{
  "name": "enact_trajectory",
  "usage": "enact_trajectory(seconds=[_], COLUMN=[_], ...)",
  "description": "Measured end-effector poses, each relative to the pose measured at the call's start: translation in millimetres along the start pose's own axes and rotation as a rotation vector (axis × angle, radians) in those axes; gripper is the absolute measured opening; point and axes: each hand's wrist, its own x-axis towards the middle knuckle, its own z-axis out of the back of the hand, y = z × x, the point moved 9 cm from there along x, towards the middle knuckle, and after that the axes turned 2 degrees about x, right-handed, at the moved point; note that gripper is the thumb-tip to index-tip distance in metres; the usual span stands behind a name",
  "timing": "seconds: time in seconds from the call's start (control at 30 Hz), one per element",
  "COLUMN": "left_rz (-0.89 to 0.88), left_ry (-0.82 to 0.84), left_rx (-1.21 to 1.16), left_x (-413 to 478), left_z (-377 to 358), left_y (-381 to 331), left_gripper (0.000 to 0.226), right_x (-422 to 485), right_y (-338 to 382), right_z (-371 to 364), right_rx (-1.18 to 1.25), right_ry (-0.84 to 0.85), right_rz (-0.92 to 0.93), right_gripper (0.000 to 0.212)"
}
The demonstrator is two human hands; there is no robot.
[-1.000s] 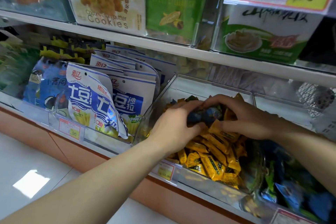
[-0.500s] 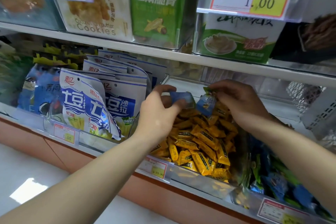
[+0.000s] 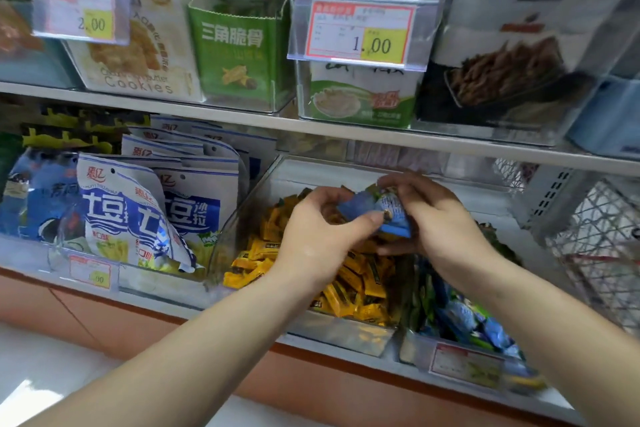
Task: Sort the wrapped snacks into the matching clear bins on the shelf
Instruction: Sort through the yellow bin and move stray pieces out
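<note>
Nearest the camera, two bare forearms are stretched towards the lower shelf. At the shelf's front edge a red-framed price tag (image 3: 464, 366) is clipped to the clear bin on the right (image 3: 414, 347), in which blue and green wrapped snacks (image 3: 464, 319) are piled. Just to its left, a second clear bin (image 3: 242, 218) is filled with yellow wrapped snacks (image 3: 360, 284).

Above that yellow pile, the left hand (image 3: 311, 236) and the right hand (image 3: 440, 229) are brought close together. A small bunch of blue wrapped snacks (image 3: 360, 206) is held between them, lifted clear of the heap. The left hand's fingers are curled, and its thumb is pressed onto the blue wrapper, so that it is pinched. The right hand's fingers are likewise curled round the paler end of the bunch. How many pieces are held cannot be told.

Further left, white and blue crisp bags (image 3: 138, 218) are stood upright in another bin. To the right, a wire basket (image 3: 599, 246) is seen beside the shelf.

Beyond, on the upper shelf (image 3: 346, 135), a cookie box (image 3: 138, 45), a green carton (image 3: 239, 48) and other packs are lined up in clear bins. A label marked 1.00 (image 3: 363, 33) is fixed in front of them, and one marked 2.00 (image 3: 81, 14) is hung at the left.
</note>
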Motion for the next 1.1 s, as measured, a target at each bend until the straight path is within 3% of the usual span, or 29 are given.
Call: enact_trajectory(seconds=[0.17,0.27,0.37,0.47,0.53,0.63,0.8,0.9,1.03,1.1], left_rz=[-0.13,-0.213,-0.299,-0.238,-0.189,-0.172,-0.235,-0.258,-0.288,-0.294], left_ry=[0.049,0.087,0.06,0.191,0.334,0.411,0.464,0.489,0.415,0.362], left_rx=[0.275,0.438,0.767,1.079,1.195,1.259,1.163,1.085,1.096,1.102], left_x=[-2.3,2.4,8.5,14.7,14.9,13.8,15.6,12.6,9.9,11.5], left_z=[-25.4,-31.3,-21.2,-17.1,-19.3,-16.4,-6.1,4.2,16.4,22.0], left_y=[-9.7,-20.1,-22.0,0.5,19.7,35.2,36.2,37.6,39.7,40.3], left_gripper=[0.014,0.005,0.026,0.058,0.07,0.072,0.071,0.072,0.067,0.063], right_x=[-14.5,-14.0,-10.9,-5.7,-5.6,-2.4,32.8,71.6,128.4,140.1], right_y=[-2.6,11.7,24.1,6.2,-4.3,10.7,11.9,2.7,-42.8,-62.8], right_z=[38.6,82.3,118.0,127.6,128.2,110.5,15.8,-49.4,-103.0,-112.4], right_rx=[0.016,-0.149,-0.557,-0.808,-0.967,-1.077,-1.001,-0.897,-1.045,-1.13], right_ry=[0.021,-0.159,-0.288,-0.188,-0.139,-0.161,0.075,0.232,0.477,0.575], right_rz=[-0.03,0.104,0.23,0.116,0.034,0.147,0.228,0.276,0.034,-0.066], right_gripper=[0.022,0.02,0.02,0.018,0.012,0.014,0.008,0.018,0.049,0.048])
